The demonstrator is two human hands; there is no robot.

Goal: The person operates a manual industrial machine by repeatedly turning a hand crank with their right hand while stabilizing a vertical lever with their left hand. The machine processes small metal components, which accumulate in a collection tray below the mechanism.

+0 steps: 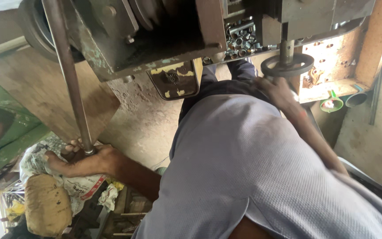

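A long grey steel lever rod (69, 75) runs from the top edge of the frame, left of centre, down to the lower left, leaning slightly so its lower end sits further right than its top. Its long axis is close to vertical in the picture. At its lower end the left hand (82, 160) is clenched round it, fingers wrapped over the rod and thumb stretched out towards the left.

Towards the upper right of the frame, a dark round metal handwheel (287, 64) sits flat on a short upright spindle, its axis running up into the machine. The right hand (279, 90) lies against the near rim of this wheel; it is blurred, so I cannot tell whether its fingers grip the rim or merely rest on it.

Between the two hands, across the top of the frame, hangs the worn green-grey body of a heavy metal machine (155, 40), with a tray of small silvery metal rings (242, 37) at its upper middle. The person's grey-blue shirt (253, 177) fills the lower centre and right, hiding the floor there. Under the left hand lie crumpled printed newspaper (80, 186) and a tan stuffed sack (47, 206). A small green funnel-shaped cup (331, 104) rests by the wooden shelf on the right.
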